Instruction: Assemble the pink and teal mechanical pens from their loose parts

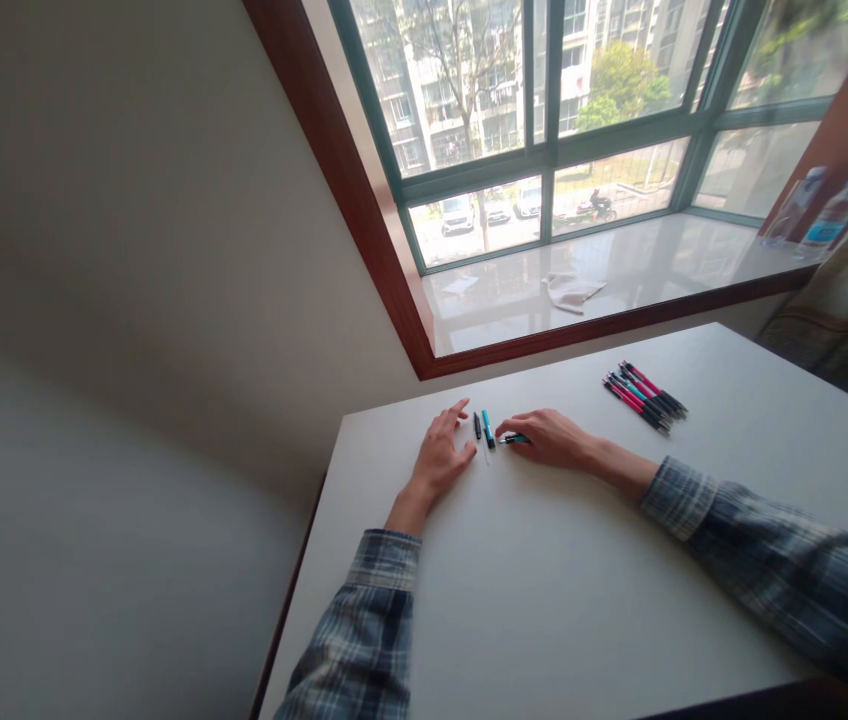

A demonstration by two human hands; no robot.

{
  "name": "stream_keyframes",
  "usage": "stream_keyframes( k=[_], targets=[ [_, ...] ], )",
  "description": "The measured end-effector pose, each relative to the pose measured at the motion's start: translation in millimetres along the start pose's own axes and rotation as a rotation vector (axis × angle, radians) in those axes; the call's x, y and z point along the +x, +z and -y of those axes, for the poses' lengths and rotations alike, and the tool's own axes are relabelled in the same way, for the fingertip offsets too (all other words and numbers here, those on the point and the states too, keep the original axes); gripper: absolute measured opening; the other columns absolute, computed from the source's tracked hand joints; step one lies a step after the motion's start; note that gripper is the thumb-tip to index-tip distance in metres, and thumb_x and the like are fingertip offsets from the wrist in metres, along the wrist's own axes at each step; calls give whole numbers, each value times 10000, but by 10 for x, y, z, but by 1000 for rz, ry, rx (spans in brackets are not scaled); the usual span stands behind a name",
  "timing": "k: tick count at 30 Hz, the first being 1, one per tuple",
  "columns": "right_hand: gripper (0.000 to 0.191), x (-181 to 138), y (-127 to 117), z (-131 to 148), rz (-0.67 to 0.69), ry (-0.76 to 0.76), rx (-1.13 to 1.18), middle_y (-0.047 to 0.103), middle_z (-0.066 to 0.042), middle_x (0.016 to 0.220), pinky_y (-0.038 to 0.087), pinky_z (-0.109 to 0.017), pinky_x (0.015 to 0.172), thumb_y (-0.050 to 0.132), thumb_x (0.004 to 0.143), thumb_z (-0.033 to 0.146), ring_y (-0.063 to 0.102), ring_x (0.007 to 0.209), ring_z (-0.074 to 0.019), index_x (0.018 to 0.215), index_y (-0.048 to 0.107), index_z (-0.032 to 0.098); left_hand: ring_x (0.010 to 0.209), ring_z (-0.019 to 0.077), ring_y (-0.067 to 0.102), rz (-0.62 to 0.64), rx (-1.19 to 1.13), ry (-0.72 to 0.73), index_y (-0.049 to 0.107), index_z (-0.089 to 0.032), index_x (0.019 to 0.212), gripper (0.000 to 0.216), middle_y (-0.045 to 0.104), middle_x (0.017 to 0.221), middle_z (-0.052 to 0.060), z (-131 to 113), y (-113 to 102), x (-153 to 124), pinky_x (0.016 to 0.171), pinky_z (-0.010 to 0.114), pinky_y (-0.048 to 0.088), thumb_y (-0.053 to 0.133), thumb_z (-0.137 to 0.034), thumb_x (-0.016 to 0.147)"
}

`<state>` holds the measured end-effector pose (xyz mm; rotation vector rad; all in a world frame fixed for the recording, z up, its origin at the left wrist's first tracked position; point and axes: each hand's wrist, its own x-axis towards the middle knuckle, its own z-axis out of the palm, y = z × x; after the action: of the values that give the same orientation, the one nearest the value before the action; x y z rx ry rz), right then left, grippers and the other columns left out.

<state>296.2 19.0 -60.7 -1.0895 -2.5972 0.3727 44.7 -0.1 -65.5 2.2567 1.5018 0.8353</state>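
Teal plastic pen piece [515, 438] pinched in my right hand [550, 438] mid-frame on the white desk [581, 580]; left hand [443, 455] flat and open beside the teal pen barrel [488, 428].

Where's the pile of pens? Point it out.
In the head view the pens lie on the table, far right, beyond the right hand and just below the window sill.

White table [581, 590]; pile of pens [645, 395], cloth [570, 292] on windowsill [656, 265], two bottles [818, 210]
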Motion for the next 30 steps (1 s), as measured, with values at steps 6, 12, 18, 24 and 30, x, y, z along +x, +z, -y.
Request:
stream_keyframes(
  k=[6,12,18,24,30],
  targets=[
    [441,73,-30,92,-21,113,-51,762,-60,1223,468,-268,759,582,940,212,731,1028,-253,1362,643,328,1077,224,601,-20,7,-14,446,-270,1516,645,673,1178,39,-6,-10,26,1069,410,462,591,-186,893],
    [430,96,-65,141,3,124,-71,771,-60,1183,462,-263,753,576,945,202,733,1004,-250,1347,651,334,1072,232,607,-33,7,-19,451,-281,1513,638,697,1104,27,1,-4,48,1059,411,457,607,-194,901],
    [414,88,-29,105,-20,132,-55,764,-52,1212,466,-262,760,588,940,198,732,1015,-245,1326,660,329,1044,226,611,-46,14,-18,457,-300,1511,643,709,1060,10,-2,-7,43,1033,396,468,620,-198,898],
    [394,83,-16,96,-32,121,-57,768,-49,1197,469,-267,751,599,937,226,732,998,-244,1313,667,324,1060,234,614,-34,35,-14,463,-304,1505,623,716,1069,10,-18,-10,42,1041,402,462,620,-216,909],
    [399,84,-11,86,-30,121,-49,773,-43,1182,468,-272,751,590,931,217,732,999,-248,1304,669,333,1066,246,612,-24,46,-21,467,-304,1502,628,723,1070,12,-48,7,49,1029,410,475,631,-218,902]
  ],
)
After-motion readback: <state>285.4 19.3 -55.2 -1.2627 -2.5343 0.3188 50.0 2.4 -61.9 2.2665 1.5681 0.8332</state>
